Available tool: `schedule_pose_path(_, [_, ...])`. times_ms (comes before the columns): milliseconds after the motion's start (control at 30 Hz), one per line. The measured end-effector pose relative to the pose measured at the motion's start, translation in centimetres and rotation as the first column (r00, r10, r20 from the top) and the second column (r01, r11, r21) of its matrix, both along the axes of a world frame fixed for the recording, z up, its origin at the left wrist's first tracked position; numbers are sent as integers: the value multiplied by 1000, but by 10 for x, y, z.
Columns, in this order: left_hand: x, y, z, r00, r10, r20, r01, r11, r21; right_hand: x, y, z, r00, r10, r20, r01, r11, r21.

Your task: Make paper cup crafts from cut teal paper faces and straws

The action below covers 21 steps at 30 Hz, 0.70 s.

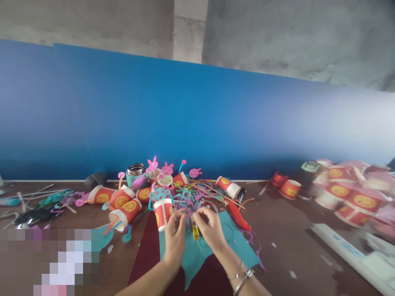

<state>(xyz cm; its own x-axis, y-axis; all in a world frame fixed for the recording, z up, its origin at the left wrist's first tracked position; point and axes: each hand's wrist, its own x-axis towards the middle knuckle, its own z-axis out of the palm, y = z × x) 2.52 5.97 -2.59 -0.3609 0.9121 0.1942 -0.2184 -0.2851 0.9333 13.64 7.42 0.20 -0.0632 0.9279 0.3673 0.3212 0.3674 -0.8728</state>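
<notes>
Over the blue paper (193,261) were a yellow tube (196,233), then my curled left hand (175,231) and right hand (211,227); I couldn't tell if either grip was closed on anything. I guess this tiny work next needed steady fingers. A red cup (162,215) stood by the paper's left edge.

And across the back runs the blue partition (185,119), bare concrete wall (98,24) rising above it, a paler pillar (189,39) breaking the grey! Down near its foot stands an open teal jar (135,174), metal-rimmed, while over right a long white bar (339,245) slants across the brown table (282,226).
</notes>
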Motion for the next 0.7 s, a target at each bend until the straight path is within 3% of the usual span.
schedule_pose_path(233, [0, 1, -1, 997, -49, -64, 51, 998, 33, -5, -2, -4, 998, 33, 55, -31, 999, -42])
schedule_pose_path(700, [-2, 2, -8, 989, -20, -145, 30, 997, 65, -4, 6, -13, 993, 52, -106, -68, 986, -151])
